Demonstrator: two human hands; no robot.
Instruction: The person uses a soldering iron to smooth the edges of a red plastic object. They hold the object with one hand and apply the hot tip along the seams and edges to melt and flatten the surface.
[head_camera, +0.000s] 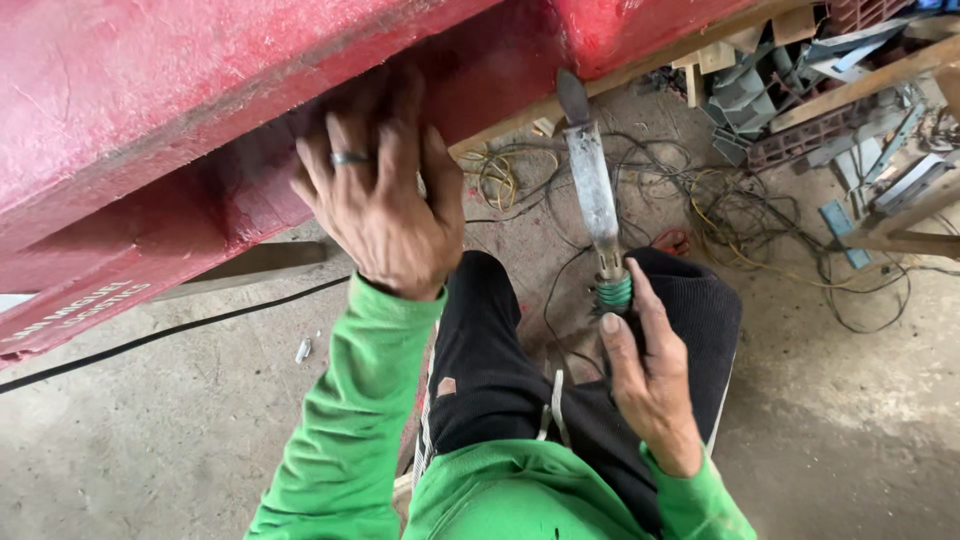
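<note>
Hands in green sleeves work against a red painted metal body (150, 110). Left hand (380, 190), a ring on one finger, lies flat and open on the red surface, fingers spread, gripping nothing. Right hand (650, 375) is closed around the green-wrapped handle of a long metal scraper (592, 185), held upright with its blade tip touching the red body's lower edge. Below, the person's knees in black trousers (500, 370) are bent over a concrete floor (180, 430). Beyond lie tangled wires (740, 215) and, top right, a heap of metal and wooden scraps (850, 90).
</note>
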